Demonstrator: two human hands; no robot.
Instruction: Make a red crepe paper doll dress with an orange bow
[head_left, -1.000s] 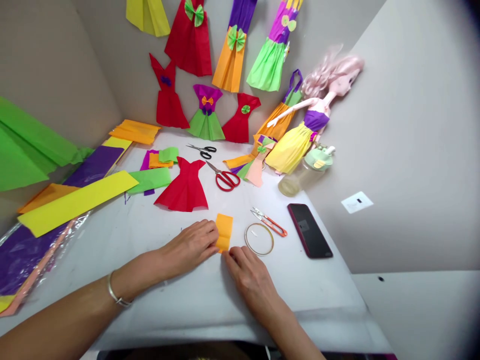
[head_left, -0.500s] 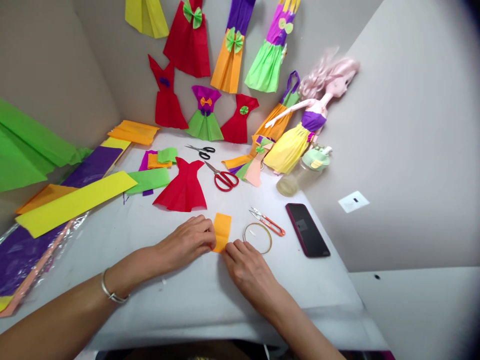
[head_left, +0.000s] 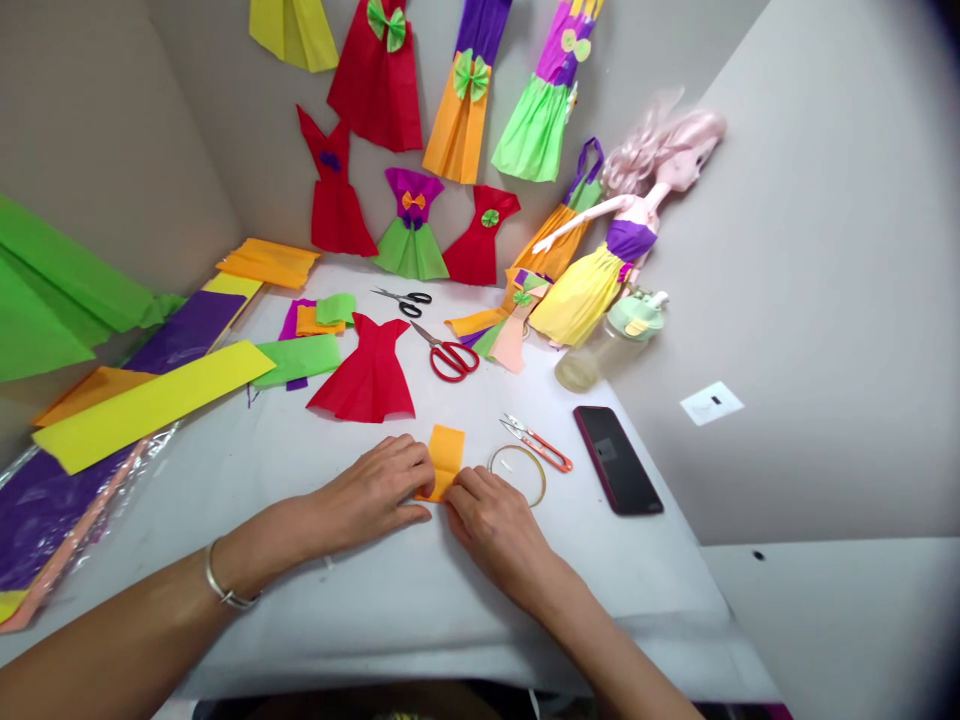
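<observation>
A small rectangle of orange crepe paper (head_left: 448, 449) lies flat on the table between my hands, with a crease across it. My left hand (head_left: 382, 485) holds down its left edge with curled fingers, the thumb set apart on the tabletop. At the lower right corner, my right hand (head_left: 491, 525) has its fingers closed on the paper's edge; the fingertips are partly hidden. Just beyond lies a red paper dress (head_left: 367, 370). Right of the paper are a thin gold ring (head_left: 543, 488) and orange-handled thread snips (head_left: 551, 452).
Red-handled scissors (head_left: 452, 362) and black-handled scissors (head_left: 409, 306) lie farther back. A phone (head_left: 619, 460) and a bottle (head_left: 607, 345) stand to the right, near a doll (head_left: 581, 295). Crepe strips, including a yellow one (head_left: 154, 407), cover the left side. Paper dresses hang on the wall.
My left thumb has moved away from the paper, toward me, and now rests apart from the fingers. My right hand has shifted slightly up along the paper's lower edge.
</observation>
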